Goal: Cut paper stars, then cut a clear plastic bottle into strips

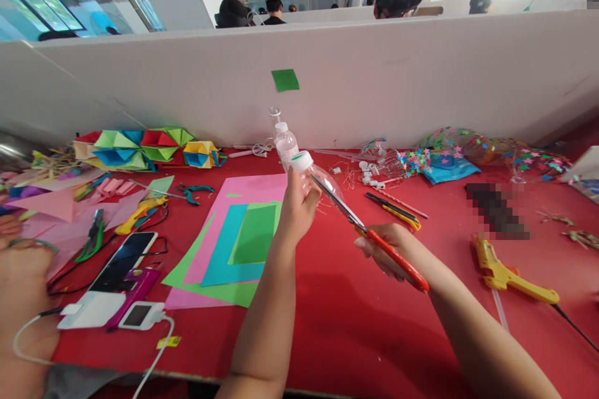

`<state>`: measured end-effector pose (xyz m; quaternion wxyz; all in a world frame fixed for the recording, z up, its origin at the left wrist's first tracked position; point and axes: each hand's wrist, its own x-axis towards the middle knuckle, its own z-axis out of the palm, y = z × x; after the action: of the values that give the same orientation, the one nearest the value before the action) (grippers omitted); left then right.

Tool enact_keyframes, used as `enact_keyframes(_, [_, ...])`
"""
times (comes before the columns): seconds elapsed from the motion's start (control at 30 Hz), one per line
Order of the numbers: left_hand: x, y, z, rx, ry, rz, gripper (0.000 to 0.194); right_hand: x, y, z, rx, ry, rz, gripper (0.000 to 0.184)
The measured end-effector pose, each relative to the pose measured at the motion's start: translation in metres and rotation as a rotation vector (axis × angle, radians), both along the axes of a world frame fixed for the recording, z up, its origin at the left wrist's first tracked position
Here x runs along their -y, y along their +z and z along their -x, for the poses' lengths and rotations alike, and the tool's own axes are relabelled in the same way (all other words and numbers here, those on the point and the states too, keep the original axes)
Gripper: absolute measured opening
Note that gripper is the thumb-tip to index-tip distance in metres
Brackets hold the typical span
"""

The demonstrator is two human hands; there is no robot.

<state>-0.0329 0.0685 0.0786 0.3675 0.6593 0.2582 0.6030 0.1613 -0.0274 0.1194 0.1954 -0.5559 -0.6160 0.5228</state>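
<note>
My left hand [299, 209] is wrapped round a clear plastic bottle piece [331, 178] with a white cap [302, 161], raised above the red table. My right hand [395, 246] grips a pair of scissors [345, 208] by its red handles. The blades point up and left, reaching the clear plastic beside my left fingers; whether they are cutting into it I cannot tell. Just behind the left hand stands another clear bottle [283, 142] with a white cap. Stacked sheets of green, blue and pink paper [255, 234] lie left of my forearm.
A utility knife [395, 211] and a yellow glue gun [510, 275] lie at right. Star-covered clear plastic [528, 165] rests along the white partition [355, 81]. Folded paper shapes [140, 148], pliers [195, 192], a phone [126, 262] and another person's arm [25, 299] are at left.
</note>
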Motion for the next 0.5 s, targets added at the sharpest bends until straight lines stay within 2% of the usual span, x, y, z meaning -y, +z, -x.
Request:
enact_keyframes(0.2, [-0.002, -0.004, -0.003, 0.044, 0.045, 0.111, 0.032, -0.002, -0.007, -0.006, -0.063, 0.047, 0.033, 0.050])
enact_keyframes(0.37, [-0.004, -0.002, -0.011, 0.163, 0.022, 0.142, 0.025, -0.003, -0.013, -0.017, -0.047, 0.065, -0.014, 0.045])
enact_keyframes(0.5, [-0.001, -0.001, -0.015, 0.202, 0.073, 0.227, 0.037, -0.003, -0.014, -0.024, 0.000, 0.080, -0.047, 0.047])
